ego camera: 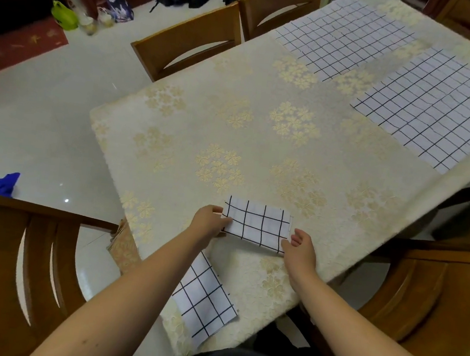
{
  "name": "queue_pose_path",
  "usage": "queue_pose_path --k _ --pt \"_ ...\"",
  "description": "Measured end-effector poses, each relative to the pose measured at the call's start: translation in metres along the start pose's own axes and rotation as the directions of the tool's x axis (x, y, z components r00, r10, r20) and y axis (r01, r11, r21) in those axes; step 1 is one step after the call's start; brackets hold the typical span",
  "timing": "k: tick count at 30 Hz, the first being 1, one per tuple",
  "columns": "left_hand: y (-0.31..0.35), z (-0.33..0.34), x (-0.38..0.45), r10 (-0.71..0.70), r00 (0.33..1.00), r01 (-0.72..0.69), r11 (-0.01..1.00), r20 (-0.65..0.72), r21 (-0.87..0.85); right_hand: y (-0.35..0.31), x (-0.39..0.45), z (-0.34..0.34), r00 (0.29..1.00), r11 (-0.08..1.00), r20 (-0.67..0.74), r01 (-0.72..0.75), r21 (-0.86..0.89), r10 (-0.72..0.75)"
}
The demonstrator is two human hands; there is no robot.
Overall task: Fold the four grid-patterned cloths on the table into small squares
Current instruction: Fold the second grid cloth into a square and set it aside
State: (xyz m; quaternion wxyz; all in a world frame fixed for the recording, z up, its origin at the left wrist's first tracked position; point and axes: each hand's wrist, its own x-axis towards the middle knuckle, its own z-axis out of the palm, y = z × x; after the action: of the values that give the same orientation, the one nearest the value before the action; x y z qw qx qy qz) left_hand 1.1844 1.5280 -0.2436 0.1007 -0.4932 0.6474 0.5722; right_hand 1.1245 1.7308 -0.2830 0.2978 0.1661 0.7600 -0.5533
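A table (264,100) under a cream floral covering carries 4 grid-patterned cloths; the folded cloth (256,226), a small rectangle, lies near the table's near edge between the 2 hands. The left hand (209,222) pinches that cloth's left edge, thumb on top and fingers curled beneath it; the right hand (300,248) sits at its lower right corner with fingers loosely bent and thumb spread, touching or just beside the fabric, though whether it actually has hold of it I cannot tell. A second folded cloth (206,301) lies closer to the person at the table's near corner, partly hidden under the left forearm; it looks already folded small. 2 cloths lie spread flat at the far end: the far unfolded cloth (345,36) near the chairs, and the right unfolded cloth (435,111) near the table's right edge; they are apart from each other and well apart from the hands. Wooden chairs (189,41) stand around the table; a green bag (63,15) and a blue item (5,184) sit on the pale floor.
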Motion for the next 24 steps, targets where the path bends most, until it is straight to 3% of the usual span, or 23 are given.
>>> queue_pose_path --k 4,7,10,13,16,20,24 --pt "0.023 -0.003 -0.024 0.12 0.992 -0.12 0.993 0.037 -0.017 -0.001 -0.005 0.0 1.0 1.0 0.0 0.018 0.017 -0.018" --pt "0.04 -0.006 -0.047 0.211 0.972 -0.204 0.976 0.102 -0.069 -0.001 -0.011 0.006 0.998 0.988 0.005 -0.057 0.141 0.057" --pt "0.047 -0.013 -0.062 0.263 0.956 -0.252 0.963 0.132 -0.094 -0.003 -0.016 0.016 0.959 0.856 0.208 -0.269 0.441 0.195" --pt "0.041 -0.027 -0.069 0.268 0.954 -0.256 0.962 0.134 -0.099 -0.011 -0.017 0.019 0.886 0.751 0.418 -0.415 0.515 0.202" --pt "0.027 -0.045 -0.071 0.254 0.961 -0.246 0.966 0.113 -0.083 -0.016 -0.02 0.017 0.879 0.793 0.449 -0.385 0.472 0.159" --pt "0.002 -0.063 -0.069 0.214 0.974 -0.213 0.977 0.071 -0.027 -0.013 -0.024 0.015 0.895 0.9 0.443 -0.232 0.368 0.049" --pt "-0.022 -0.072 -0.057 0.141 0.99 -0.141 0.99 0.021 -0.031 -0.006 -0.033 0.018 0.923 0.942 0.385 -0.118 0.314 -0.013"
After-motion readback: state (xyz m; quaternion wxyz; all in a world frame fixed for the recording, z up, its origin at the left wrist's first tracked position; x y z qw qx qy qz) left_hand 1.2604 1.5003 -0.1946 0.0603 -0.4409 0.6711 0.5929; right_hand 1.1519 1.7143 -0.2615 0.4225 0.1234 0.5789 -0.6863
